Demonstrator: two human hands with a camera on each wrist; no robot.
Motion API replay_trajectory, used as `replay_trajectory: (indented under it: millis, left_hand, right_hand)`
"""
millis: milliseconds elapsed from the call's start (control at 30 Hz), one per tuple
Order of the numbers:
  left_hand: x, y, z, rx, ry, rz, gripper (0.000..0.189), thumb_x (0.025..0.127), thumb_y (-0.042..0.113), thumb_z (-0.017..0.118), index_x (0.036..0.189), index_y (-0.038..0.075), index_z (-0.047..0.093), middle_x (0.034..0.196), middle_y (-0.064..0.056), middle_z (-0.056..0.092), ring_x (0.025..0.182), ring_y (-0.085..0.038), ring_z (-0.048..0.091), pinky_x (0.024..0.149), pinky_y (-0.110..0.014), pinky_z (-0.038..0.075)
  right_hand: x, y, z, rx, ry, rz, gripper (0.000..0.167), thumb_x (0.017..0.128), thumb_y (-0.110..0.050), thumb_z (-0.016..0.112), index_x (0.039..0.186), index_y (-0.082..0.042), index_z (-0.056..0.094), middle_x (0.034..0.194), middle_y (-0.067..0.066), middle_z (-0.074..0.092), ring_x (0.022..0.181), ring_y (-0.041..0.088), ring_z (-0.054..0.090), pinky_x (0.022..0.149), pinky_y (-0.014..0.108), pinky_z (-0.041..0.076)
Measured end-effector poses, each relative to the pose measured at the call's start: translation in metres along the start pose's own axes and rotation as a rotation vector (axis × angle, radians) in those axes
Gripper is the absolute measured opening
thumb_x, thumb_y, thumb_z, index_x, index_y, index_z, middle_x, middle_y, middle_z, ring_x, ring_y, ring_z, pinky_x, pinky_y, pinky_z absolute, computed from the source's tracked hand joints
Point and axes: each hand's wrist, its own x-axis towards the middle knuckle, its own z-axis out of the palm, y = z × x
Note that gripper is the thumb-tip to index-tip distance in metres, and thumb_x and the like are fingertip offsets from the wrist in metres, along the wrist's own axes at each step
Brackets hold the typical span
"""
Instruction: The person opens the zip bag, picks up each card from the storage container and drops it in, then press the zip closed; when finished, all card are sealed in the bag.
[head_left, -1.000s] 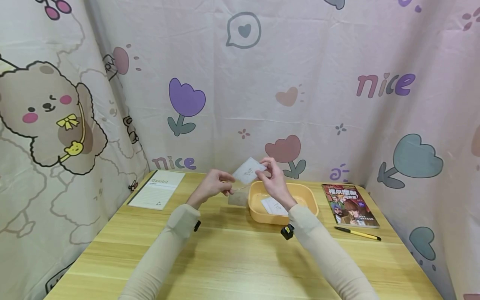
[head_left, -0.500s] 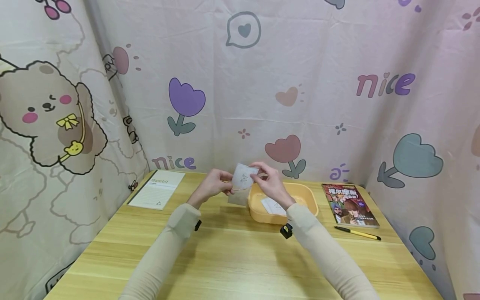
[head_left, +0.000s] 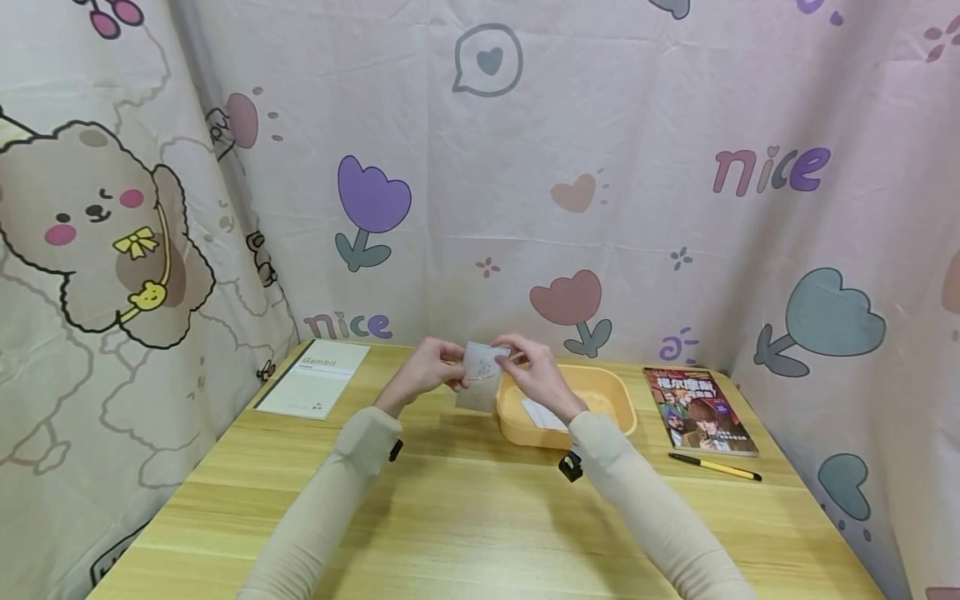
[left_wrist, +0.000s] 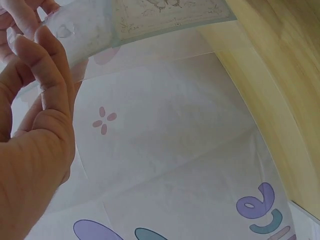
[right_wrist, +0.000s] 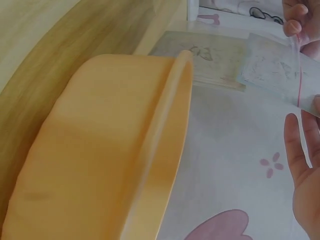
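Note:
My left hand (head_left: pixel 429 367) pinches the upper edge of a clear zip bag (head_left: pixel 476 397) with a red zip line. A greyish printed card lies inside the bag. A pale square card (head_left: pixel 477 360) with a small drawing is pinched in my right hand (head_left: pixel 534 371), its lower part crossing the zip line at the bag's mouth. In the right wrist view this card (right_wrist: pixel 270 70) overlaps the printed card (right_wrist: pixel 200 55) in the bag. Beside the bag stands a yellow plastic tray (head_left: pixel 521 433), with several white cards (head_left: pixel 542 414) in it, partly hidden by my right forearm.
A lined notepad (head_left: pixel 315 379) lies at the back left of the wooden table (head_left: pixel 480 517). On the right are a comic-style magazine (head_left: pixel 701 412) and a yellow and black pen (head_left: pixel 716 467). A patterned curtain (head_left: pixel 480 167) hangs close behind the table.
My right hand has moved left and down with the card, which has turned upright and dropped lower at the bag's mouth. My left hand stays in place on the bag.

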Motion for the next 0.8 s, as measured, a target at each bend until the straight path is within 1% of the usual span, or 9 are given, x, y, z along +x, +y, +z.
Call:
replay_trajectory:
  millis: [67, 200, 333, 433, 467, 533, 600, 667, 800]
  left_hand:
    - [-0.005, 0.008, 0.000, -0.004, -0.004, 0.007, 0.031, 0.086, -0.010, 0.058, 0.117, -0.013, 0.063, 0.106, -0.030, 0.068, 0.072, -0.025, 0.070, 0.079, -0.054, 0.060]
    - [-0.008, 0.011, 0.000, -0.007, -0.003, 0.014, 0.032, 0.086, -0.010, 0.058, 0.117, -0.014, 0.063, 0.106, -0.030, 0.068, 0.070, -0.023, 0.069, 0.079, -0.055, 0.060]
    - [0.003, -0.007, 0.001, -0.004, 0.019, 0.009, 0.031, 0.086, -0.009, 0.059, 0.117, -0.011, 0.065, 0.106, -0.026, 0.070, 0.067, -0.019, 0.068, 0.072, -0.046, 0.063]
    - [0.011, -0.020, 0.001, -0.001, 0.035, 0.004, 0.032, 0.085, -0.008, 0.060, 0.116, -0.008, 0.067, 0.103, -0.023, 0.071, 0.066, -0.019, 0.069, 0.067, -0.037, 0.063]
    - [0.011, -0.020, 0.001, 0.000, 0.036, 0.002, 0.032, 0.085, -0.008, 0.060, 0.116, -0.008, 0.066, 0.103, -0.023, 0.071, 0.067, -0.020, 0.070, 0.065, -0.034, 0.063]
    - [0.011, -0.021, 0.001, -0.003, 0.036, -0.005, 0.034, 0.085, -0.007, 0.060, 0.118, -0.008, 0.065, 0.106, -0.025, 0.070, 0.069, -0.023, 0.071, 0.068, -0.037, 0.063]
    - [0.012, -0.022, 0.000, -0.002, 0.033, -0.008, 0.035, 0.085, -0.007, 0.060, 0.120, -0.009, 0.064, 0.111, -0.028, 0.069, 0.070, -0.023, 0.071, 0.068, -0.037, 0.063]
    - [0.012, -0.022, 0.000, -0.005, 0.027, -0.009, 0.036, 0.086, -0.006, 0.060, 0.121, -0.011, 0.063, 0.116, -0.030, 0.066, 0.069, -0.022, 0.071, 0.069, -0.036, 0.063]
    - [0.012, -0.022, 0.000, -0.008, 0.018, -0.009, 0.037, 0.086, -0.006, 0.060, 0.123, -0.012, 0.061, 0.119, -0.032, 0.064, 0.067, -0.017, 0.070, 0.067, -0.032, 0.063]
  right_hand:
    - [-0.001, 0.001, 0.001, -0.003, -0.008, 0.000, 0.020, 0.092, -0.005, 0.067, 0.110, -0.013, 0.068, 0.104, 0.005, 0.072, 0.089, 0.018, 0.067, 0.075, 0.036, 0.061]
    - [-0.003, 0.003, 0.003, -0.016, -0.022, -0.005, 0.018, 0.091, -0.005, 0.067, 0.108, -0.011, 0.069, 0.105, 0.005, 0.072, 0.091, 0.017, 0.066, 0.075, 0.030, 0.061]
    - [-0.005, 0.005, 0.004, -0.035, -0.031, -0.033, 0.017, 0.089, -0.003, 0.069, 0.106, -0.007, 0.070, 0.104, 0.006, 0.070, 0.091, 0.017, 0.064, 0.073, 0.026, 0.060]
    - [-0.006, 0.007, 0.005, -0.029, -0.032, -0.044, 0.017, 0.088, -0.001, 0.069, 0.105, -0.006, 0.070, 0.100, 0.006, 0.069, 0.090, 0.017, 0.062, 0.071, 0.026, 0.060]
    - [-0.007, 0.007, 0.005, -0.024, -0.031, -0.045, 0.017, 0.088, 0.000, 0.069, 0.104, -0.006, 0.070, 0.099, 0.006, 0.069, 0.089, 0.017, 0.063, 0.071, 0.027, 0.060]
    - [-0.007, 0.009, 0.005, -0.008, -0.034, -0.037, 0.017, 0.088, 0.001, 0.068, 0.104, -0.005, 0.071, 0.097, 0.005, 0.069, 0.087, 0.017, 0.063, 0.070, 0.029, 0.060]
    - [-0.007, 0.010, 0.005, 0.004, -0.036, -0.025, 0.016, 0.088, 0.002, 0.067, 0.102, -0.005, 0.071, 0.097, 0.005, 0.070, 0.086, 0.018, 0.064, 0.071, 0.031, 0.061]
    - [-0.008, 0.011, 0.004, 0.012, -0.039, -0.013, 0.015, 0.088, 0.002, 0.067, 0.101, -0.004, 0.072, 0.097, 0.005, 0.071, 0.086, 0.018, 0.065, 0.072, 0.031, 0.061]
    - [-0.009, 0.012, 0.002, 0.010, -0.041, 0.028, 0.013, 0.089, -0.003, 0.067, 0.098, -0.010, 0.074, 0.099, 0.001, 0.072, 0.089, 0.014, 0.066, 0.074, 0.027, 0.060]
